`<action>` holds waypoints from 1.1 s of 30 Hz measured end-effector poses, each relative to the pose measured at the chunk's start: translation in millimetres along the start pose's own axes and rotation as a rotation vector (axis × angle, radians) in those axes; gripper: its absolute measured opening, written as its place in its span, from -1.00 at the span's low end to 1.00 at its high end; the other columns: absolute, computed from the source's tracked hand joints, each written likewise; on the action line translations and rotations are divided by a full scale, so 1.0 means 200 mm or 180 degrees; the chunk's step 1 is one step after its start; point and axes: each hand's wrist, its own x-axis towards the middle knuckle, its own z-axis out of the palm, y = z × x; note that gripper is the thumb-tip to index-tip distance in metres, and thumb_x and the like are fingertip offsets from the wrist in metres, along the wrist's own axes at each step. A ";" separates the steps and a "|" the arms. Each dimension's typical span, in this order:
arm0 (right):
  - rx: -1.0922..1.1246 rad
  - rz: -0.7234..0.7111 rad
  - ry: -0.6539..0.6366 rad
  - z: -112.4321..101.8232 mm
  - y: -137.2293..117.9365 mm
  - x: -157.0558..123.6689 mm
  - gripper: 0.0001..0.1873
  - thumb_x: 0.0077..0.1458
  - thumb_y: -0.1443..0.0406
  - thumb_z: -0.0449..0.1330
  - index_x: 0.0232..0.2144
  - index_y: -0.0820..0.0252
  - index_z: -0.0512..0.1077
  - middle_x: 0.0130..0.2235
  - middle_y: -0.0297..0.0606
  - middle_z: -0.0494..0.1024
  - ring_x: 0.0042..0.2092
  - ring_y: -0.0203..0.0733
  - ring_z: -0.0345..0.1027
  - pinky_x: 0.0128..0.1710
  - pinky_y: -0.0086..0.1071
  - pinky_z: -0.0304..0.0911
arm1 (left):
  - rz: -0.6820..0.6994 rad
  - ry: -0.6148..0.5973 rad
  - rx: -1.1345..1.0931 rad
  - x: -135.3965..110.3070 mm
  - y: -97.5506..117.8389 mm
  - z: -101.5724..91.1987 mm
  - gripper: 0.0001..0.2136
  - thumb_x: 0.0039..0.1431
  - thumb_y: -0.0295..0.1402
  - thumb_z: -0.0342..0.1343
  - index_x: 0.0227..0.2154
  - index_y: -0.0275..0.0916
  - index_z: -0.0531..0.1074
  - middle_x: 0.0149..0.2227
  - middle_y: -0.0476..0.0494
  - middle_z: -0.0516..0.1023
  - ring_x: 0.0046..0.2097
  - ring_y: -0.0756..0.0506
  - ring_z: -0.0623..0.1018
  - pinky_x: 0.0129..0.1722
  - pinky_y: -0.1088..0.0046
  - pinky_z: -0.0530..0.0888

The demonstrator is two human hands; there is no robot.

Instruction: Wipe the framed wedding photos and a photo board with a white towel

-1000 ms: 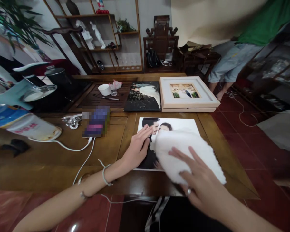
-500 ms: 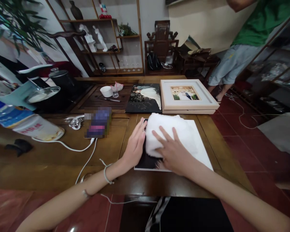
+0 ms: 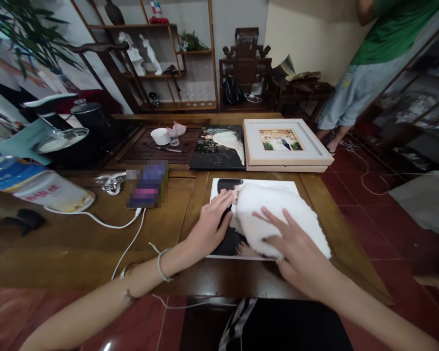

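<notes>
A photo panel [image 3: 231, 241] with a white border lies on the wooden table in front of me; a dark-haired figure in dark clothes shows on its left part. My left hand [image 3: 214, 222] rests on the panel's left side with its fingers stretched out and grips nothing. A fluffy white cloth [image 3: 256, 204] covers much of the panel's right part and reaches its right edge. My right hand [image 3: 292, 241] presses flat on the cloth from above, fingers spread. What lies beneath the cloth is hidden.
Behind the panel sit a dark photo panel [image 3: 217, 151] and pale wooden frames [image 3: 251, 158], stacked. To the left are a phone [image 3: 148, 184] with a white cable, a plastic bottle [image 3: 54, 190], a white cup [image 3: 160, 137] and a black pot [image 3: 91, 117]. A person in a green shirt [image 3: 406, 34] stands at right.
My right hand has slid right with the cloth, which now spreads wider toward the panel's right edge. The figure's head on the panel has come into view. My left hand stays on the left side.
</notes>
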 end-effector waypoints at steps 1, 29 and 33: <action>0.0041 0.0102 0.0080 -0.02 0.04 0.04 -0.40 -0.26 0.55 -0.04 -0.13 0.23 0.46 0.22 -0.03 0.28 0.32 0.03 -0.13 0.25 0.20 -0.21 | -0.0005 -0.0037 0.0066 0.00 0.00 0.01 -0.58 0.31 -0.38 -0.09 0.22 -0.18 0.19 0.26 -0.25 0.23 0.31 -0.22 0.16 0.23 -0.02 0.19; -0.0847 0.0184 0.0213 -0.06 0.32 0.09 -0.55 -0.21 0.56 0.01 -0.29 0.21 0.54 0.26 -0.13 0.21 0.33 0.17 -0.19 0.19 0.37 -0.27 | 0.0037 -0.0106 0.0448 -0.02 -0.03 0.01 -0.58 0.32 -0.38 -0.12 0.22 -0.21 0.17 0.28 -0.29 0.19 0.31 -0.20 0.17 0.22 0.03 0.21; -0.0798 -0.0093 0.0034 0.00 0.08 -0.11 -0.59 -0.27 0.56 0.03 -0.40 0.18 0.54 0.31 -0.18 0.09 0.34 0.21 -0.30 0.20 0.40 -0.34 | -0.0005 -0.0172 0.0519 -0.02 -0.03 0.02 -0.59 0.33 -0.38 -0.14 0.21 -0.26 0.19 0.27 -0.33 0.19 0.31 -0.22 0.16 0.22 0.01 0.21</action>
